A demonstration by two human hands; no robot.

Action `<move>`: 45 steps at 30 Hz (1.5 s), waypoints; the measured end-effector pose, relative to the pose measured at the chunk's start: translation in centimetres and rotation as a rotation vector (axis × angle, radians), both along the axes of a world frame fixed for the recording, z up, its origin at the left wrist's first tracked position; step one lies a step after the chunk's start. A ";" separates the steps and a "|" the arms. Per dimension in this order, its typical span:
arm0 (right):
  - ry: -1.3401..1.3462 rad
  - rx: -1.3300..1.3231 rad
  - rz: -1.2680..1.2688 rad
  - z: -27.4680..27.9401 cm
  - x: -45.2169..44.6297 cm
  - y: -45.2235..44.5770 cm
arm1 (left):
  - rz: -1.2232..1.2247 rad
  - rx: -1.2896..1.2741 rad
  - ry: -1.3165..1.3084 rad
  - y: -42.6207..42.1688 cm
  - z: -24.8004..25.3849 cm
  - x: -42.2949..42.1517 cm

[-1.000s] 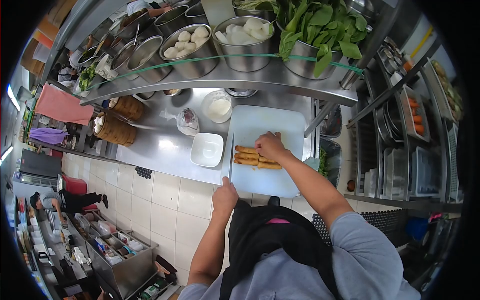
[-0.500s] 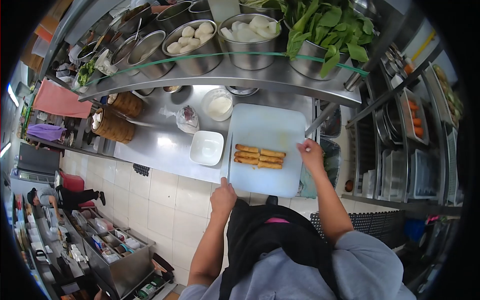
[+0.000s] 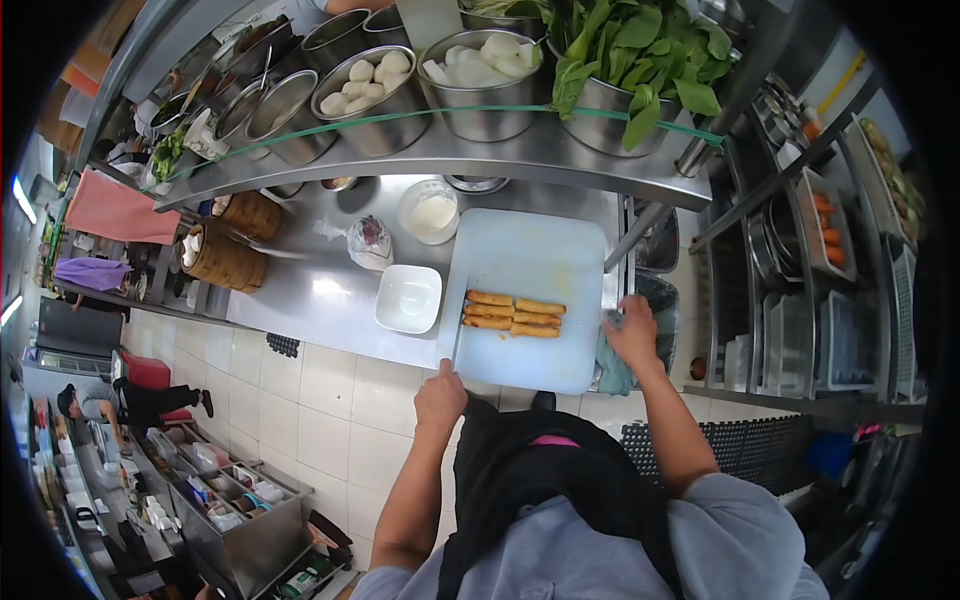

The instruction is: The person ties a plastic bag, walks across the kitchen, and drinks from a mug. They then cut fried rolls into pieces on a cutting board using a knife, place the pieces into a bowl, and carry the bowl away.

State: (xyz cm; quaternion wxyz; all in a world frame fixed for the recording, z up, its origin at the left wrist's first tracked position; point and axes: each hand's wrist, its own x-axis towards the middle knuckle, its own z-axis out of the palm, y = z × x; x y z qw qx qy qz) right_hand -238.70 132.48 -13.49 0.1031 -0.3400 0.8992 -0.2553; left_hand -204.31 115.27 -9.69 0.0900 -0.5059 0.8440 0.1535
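Observation:
My left hand (image 3: 440, 398) is closed round the handle of a knife at the front left of the white cutting board (image 3: 530, 250). The knife's blade (image 3: 459, 325) lies along the board's left side, pointing away from me. Several golden fried roll pieces (image 3: 513, 315) rest in two columns on the board, to the right of the blade. Just off the board's right edge is my right hand (image 3: 634, 335), its thumb and fingers apart. It hovers by a green cloth (image 3: 613, 368). A square white bowl (image 3: 408, 298), with nothing in it, stands left of the board.
A plastic bag (image 3: 370, 242) and a tub of white stuff (image 3: 431, 211) stand behind the bowl. Bamboo steamers (image 3: 228, 262) are at left. Overhead, a steel shelf (image 3: 440, 165) carries metal pots and leafy greens (image 3: 650, 55). Right of the board are bins (image 3: 655, 300) and a rack.
My right hand has moved right, from the board's edge to beside the cloth, and its fingers have spread. My left hand stays on the knife. The view has shifted slightly.

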 end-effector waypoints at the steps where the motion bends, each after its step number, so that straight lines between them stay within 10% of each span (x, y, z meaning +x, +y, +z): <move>1: 0.037 -0.127 0.081 0.5 0.3 -1.4 | -0.003 -0.002 -0.002 -0.1 0.4 0.0; 13: 0.132 0.027 0.794 1.4 8.5 -16.0 | -0.031 0.052 0.143 2.3 1.2 -4.2; 45: 0.023 0.212 0.811 -0.3 7.2 -18.9 | -0.006 0.182 0.147 1.7 -2.5 -5.1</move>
